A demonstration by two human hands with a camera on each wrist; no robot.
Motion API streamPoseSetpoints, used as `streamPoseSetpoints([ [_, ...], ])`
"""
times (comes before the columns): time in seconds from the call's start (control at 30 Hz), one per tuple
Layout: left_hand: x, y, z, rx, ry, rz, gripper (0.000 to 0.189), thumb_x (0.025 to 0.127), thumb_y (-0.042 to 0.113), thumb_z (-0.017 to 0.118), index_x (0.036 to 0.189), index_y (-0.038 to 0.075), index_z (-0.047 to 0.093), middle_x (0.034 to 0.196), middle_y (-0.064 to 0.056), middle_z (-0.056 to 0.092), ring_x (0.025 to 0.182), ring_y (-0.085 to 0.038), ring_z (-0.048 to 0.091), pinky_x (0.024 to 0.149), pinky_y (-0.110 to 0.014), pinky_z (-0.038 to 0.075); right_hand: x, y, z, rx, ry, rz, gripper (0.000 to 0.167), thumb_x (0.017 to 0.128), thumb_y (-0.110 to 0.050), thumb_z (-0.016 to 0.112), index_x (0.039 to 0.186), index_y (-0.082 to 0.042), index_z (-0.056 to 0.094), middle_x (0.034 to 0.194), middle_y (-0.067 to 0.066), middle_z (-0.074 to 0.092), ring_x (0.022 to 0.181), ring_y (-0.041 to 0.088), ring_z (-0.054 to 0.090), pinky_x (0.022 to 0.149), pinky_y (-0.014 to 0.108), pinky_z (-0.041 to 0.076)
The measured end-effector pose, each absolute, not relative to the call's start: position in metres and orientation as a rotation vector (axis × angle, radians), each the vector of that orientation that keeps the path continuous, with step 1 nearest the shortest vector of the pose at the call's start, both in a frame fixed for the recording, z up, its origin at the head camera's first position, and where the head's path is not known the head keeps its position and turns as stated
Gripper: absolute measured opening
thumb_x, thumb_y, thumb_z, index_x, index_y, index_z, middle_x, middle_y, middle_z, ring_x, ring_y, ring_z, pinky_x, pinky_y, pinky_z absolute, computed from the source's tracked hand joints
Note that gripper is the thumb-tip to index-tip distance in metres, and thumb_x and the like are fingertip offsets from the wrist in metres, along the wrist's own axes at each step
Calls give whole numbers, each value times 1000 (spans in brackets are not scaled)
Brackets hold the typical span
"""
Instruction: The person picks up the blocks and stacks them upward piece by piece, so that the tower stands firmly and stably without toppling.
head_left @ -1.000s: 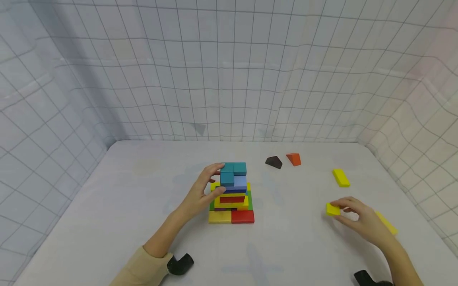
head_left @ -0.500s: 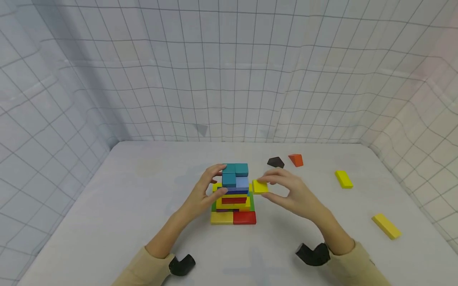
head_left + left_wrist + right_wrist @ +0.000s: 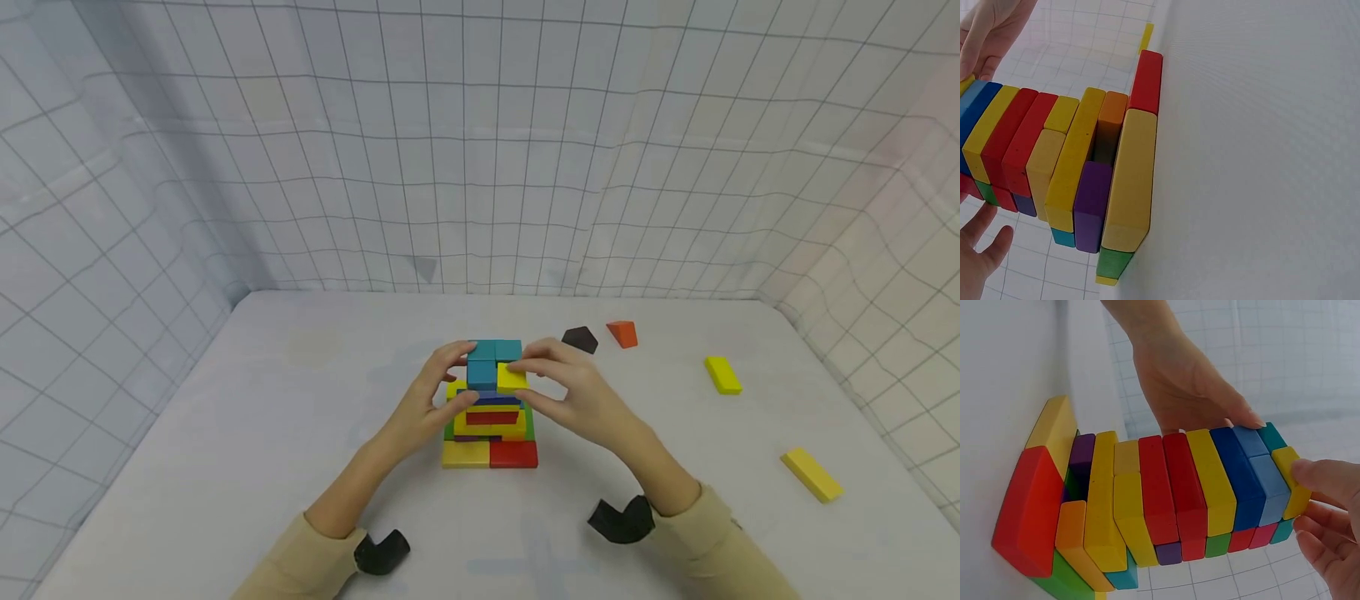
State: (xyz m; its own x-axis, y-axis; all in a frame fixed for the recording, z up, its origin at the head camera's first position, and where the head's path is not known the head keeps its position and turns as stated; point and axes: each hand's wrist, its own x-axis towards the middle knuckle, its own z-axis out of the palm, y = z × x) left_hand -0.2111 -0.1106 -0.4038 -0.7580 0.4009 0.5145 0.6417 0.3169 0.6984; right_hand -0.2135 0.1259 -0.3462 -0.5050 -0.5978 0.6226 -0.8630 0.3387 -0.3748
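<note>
A tall tower of coloured blocks (image 3: 491,417) stands mid-table on a base with a pale yellow and a red block at the front. My left hand (image 3: 422,408) grips the tower's upper left side, thumb at the front and fingers towards the back. My right hand (image 3: 581,396) pinches a small yellow block (image 3: 512,377) at the top front right, beside a teal block (image 3: 482,374). In the right wrist view, the yellow block (image 3: 1291,481) sits against the light blue block (image 3: 1269,487), with my thumb on it. Other teal blocks (image 3: 507,350) lie along the top's back.
Behind the tower lie a dark pentagon-shaped block (image 3: 580,339) and an orange wedge block (image 3: 623,333). On the right are two loose yellow blocks, one farther back (image 3: 723,375) and a longer yellow block (image 3: 812,475) nearer. White gridded cloth (image 3: 495,167) surrounds the white table.
My right hand has carried the small yellow block from the right side of the table leftward to the tower's top front right. My left hand has stayed at the tower.
</note>
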Motion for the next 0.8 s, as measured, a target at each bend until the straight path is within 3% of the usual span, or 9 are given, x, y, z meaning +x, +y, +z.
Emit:
streamPoseSetpoints([
  [0.17, -212, -110, -404, -961, -2320, -1432, 57, 89, 18, 59, 139, 12, 31, 141, -8, 33, 118, -26, 43, 89, -45, 43, -216, 124, -348, 1251, -2234, 996, 31, 72, -7, 76, 101, -4, 68, 102, 7, 54, 97, 19, 50, 77, 25, 50],
  [0.43, -212, -111, -404, -945, -2346, -1406, 57, 92, 35, 53, 139, 15, 31, 142, -6, 32, 118, -24, 42, 91, -43, 43, -218, 124, -352, 1202, -2302, 1124, 30, 75, -8, 74, 104, -6, 66, 126, 13, 53, 115, 26, 51, 87, 34, 49],
  [0.8, -212, -110, -404, -954, -2338, -1403, 58, 92, 39, 51, 139, 14, 30, 142, -7, 32, 118, -26, 42, 90, -45, 43, -220, 123, -358, 1196, -2281, 1187, 32, 76, -7, 73, 107, -7, 65, 129, 13, 52, 120, 24, 49, 89, 35, 47],
])
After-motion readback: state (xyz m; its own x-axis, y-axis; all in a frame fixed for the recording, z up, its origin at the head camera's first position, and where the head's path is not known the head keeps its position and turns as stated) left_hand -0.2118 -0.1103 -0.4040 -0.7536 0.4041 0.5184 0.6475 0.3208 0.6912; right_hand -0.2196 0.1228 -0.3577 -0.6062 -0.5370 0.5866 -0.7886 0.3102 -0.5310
